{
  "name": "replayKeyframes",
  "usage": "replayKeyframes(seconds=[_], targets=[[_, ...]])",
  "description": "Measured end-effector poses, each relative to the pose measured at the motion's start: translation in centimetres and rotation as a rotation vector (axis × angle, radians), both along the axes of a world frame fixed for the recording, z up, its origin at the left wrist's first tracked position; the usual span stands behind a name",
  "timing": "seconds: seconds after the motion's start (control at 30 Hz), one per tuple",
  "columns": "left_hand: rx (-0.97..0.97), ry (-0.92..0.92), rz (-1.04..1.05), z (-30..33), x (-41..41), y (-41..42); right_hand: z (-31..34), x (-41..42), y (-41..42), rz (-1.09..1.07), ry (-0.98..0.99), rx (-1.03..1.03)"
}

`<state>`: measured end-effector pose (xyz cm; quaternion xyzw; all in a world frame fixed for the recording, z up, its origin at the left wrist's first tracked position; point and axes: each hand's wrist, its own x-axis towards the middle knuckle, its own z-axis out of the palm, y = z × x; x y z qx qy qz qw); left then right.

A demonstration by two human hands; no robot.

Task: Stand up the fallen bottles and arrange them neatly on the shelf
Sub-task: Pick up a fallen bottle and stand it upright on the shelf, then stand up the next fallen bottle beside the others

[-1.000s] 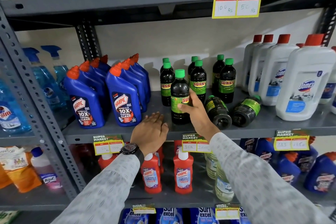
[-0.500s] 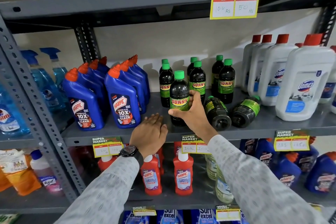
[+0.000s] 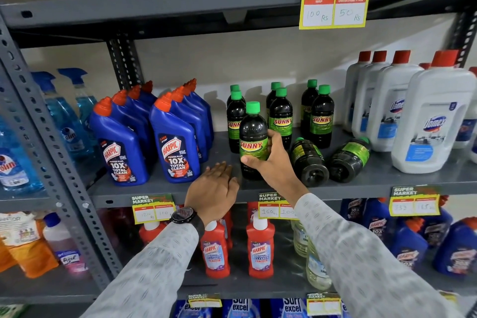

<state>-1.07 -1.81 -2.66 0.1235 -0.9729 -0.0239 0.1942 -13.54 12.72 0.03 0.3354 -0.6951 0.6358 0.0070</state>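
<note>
My right hand (image 3: 271, 162) grips an upright dark Sunny bottle (image 3: 253, 134) with a green cap, standing at the front of the grey middle shelf (image 3: 387, 181). Two more Sunny bottles lie on their sides just to its right, one (image 3: 308, 162) close to my wrist and another (image 3: 348, 159) further right, both bases toward me. Several upright Sunny bottles (image 3: 321, 119) stand in rows behind. My left hand (image 3: 213, 191) rests flat on the shelf's front edge, fingers apart, holding nothing.
Blue Harpic bottles (image 3: 175, 142) crowd the shelf to the left, large white Domex jugs (image 3: 433, 121) to the right. Red Harpic bottles (image 3: 259, 248) stand on the shelf below. A yellow price tag (image 3: 335, 0) hangs from the shelf above.
My right hand has turned the held bottle so its Sunny label faces me. The left hand and the two fallen bottles stay where they were.
</note>
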Motion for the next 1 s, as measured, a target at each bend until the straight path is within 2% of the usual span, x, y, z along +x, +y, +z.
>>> replayKeyframes(seconds=[0.13, 0.2, 0.3, 0.37, 0.43, 0.53, 0.63, 0.7, 0.8, 0.9, 1.0], targets=[[0.034, -0.038, -0.001, 0.3, 0.1, 0.2, 0.6, 1.4, 0.6, 0.033, -0.028, -0.073], [0.054, -0.07, -0.01, 0.5, -0.2, 0.2, 1.1, 2.5, 1.4, -0.058, 0.029, -0.152], [0.119, -0.141, 0.009, 1.5, -0.9, 0.0, 3.7, 3.0, 3.3, -0.298, 0.242, -0.239], [0.121, -0.182, -0.003, 2.1, -1.5, -0.3, 6.2, 1.5, 4.6, -0.485, 0.396, -0.1], [0.072, -0.183, -0.009, 2.2, -1.8, -0.4, 8.6, -0.3, 5.8, -0.586, 0.43, 0.253], [-0.024, -0.204, 0.002, 1.7, -1.6, 0.0, 10.0, -2.5, 6.6, -0.529, 0.304, 0.814], [-0.04, -0.206, 0.0, 1.5, -1.5, 0.1, 9.7, -4.0, 6.2, -0.423, 0.211, 1.136], [0.018, -0.182, 0.033, 1.9, -1.4, 0.4, 9.4, -4.5, 5.8, -0.389, 0.157, 1.187], [-0.011, -0.178, 0.014, 1.4, -1.4, 0.4, 9.2, -5.0, 5.4, -0.374, 0.093, 1.189], [0.059, -0.165, 0.045, 1.4, -1.4, 0.2, 9.2, -5.1, 5.4, -0.387, 0.05, 1.134], [0.039, -0.167, 0.023, 1.6, -1.5, 0.2, 9.4, -5.4, 5.9, -0.385, 0.033, 1.015]])
